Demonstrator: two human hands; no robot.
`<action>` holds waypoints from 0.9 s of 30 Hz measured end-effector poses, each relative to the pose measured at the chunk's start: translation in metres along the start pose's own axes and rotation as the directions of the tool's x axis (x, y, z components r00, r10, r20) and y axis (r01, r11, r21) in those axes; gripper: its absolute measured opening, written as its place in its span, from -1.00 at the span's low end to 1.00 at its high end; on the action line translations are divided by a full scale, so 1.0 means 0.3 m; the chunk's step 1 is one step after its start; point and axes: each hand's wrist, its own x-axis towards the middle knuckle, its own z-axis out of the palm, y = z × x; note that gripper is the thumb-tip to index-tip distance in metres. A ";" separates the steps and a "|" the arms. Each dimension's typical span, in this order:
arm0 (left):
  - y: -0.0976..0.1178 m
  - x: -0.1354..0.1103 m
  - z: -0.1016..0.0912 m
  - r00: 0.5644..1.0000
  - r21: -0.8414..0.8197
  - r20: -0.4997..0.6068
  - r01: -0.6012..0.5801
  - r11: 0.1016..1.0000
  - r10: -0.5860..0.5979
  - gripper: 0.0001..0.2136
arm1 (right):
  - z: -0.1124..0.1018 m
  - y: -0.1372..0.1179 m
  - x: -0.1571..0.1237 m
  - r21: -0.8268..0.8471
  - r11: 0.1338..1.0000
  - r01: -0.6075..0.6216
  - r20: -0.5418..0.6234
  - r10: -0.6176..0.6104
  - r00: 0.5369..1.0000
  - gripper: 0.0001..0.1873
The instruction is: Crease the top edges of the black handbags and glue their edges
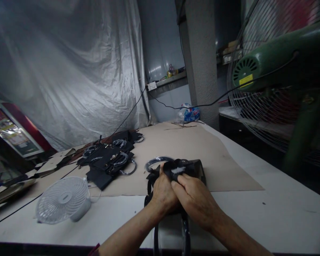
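Left hand (164, 193): ours, curled up tight against the left side of the black handbag (194, 167), thumb poking up over its top edge. Fingers are tucked under, so we can't see just how they grip.

Right hand (196, 199): fingers bent and pinching down on the dark flap at the top of the bag, right beside the left hand, knuckles touching.

Where the bag is: near middle of the table (277, 206), half on the cardboard sheet (202, 149), directly in front of both hands.

Which way it lies: body sits on the far side of our knuckles and the straps (186, 231) trail back toward us between the forearms, so the long axis runs near to far. Neither hand is really closer, both are on it.

Handle (157, 161): a plastic-wrapped loop sticking out on the far left of the bag.

Other stuff: pile of black bags (109, 160) further left, small white desk fan (62, 199) lying near left, big green pedestal fan (269, 60) on the right, silvery plastic sheeting (69, 71) hanging behind.
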 end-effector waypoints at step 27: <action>0.047 0.017 -0.001 0.996 -0.167 -0.008 -0.094 0.982 0.094 -0.90 | -0.065 0.048 -0.050 0.385 0.922 0.025 -0.193 0.054 0.980 -0.73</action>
